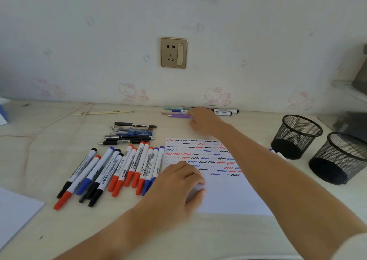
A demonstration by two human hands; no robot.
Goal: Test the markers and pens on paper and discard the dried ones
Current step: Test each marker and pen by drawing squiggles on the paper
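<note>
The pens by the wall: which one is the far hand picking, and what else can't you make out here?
Head view only:
- Right hand covers the middle of the pens by the wall; whether it grips any is hidden.
- Left hand and the right forearm cover part of the paper.
- Mesh cups: contents too dark to tell.
- Marker behind the forearm: mostly hidden.

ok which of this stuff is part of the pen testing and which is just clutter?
In the job:
- test paper, left hand resting on it
- whiteboard markers
- dark pens
- pens by the wall, right hand on them

Lying about:
- two mesh cups
- wall socket
- pale cable
- spare paper
</note>
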